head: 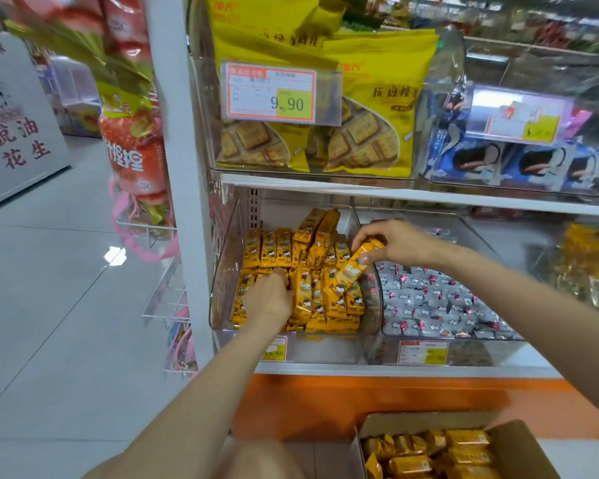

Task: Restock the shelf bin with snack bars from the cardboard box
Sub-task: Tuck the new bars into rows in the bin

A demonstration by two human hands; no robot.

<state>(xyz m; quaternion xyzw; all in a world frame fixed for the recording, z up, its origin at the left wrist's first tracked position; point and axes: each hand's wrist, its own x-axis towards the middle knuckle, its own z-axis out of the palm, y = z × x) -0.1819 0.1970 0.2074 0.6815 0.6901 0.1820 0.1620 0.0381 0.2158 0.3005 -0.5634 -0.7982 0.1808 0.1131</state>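
Observation:
A clear plastic shelf bin (227,257) on the lower shelf holds several yellow snack bars (312,250) in rows. My left hand (268,299) reaches into the bin's front left and rests among the bars; its fingertips are hidden, so I cannot tell whether it holds one. My right hand (395,242) pinches one yellow snack bar (351,271), tilted, above the bin's right side. The open cardboard box (519,444) with more yellow bars sits on the floor at the bottom right.
A neighbouring bin (370,344) to the right holds silver-wrapped snacks. The upper shelf carries yellow biscuit bags (370,133) and blue cookie packs (516,164) behind price tags. A white upright (177,167) and wire racks (166,299) with hanging bags stand left. Open tiled floor lies beyond.

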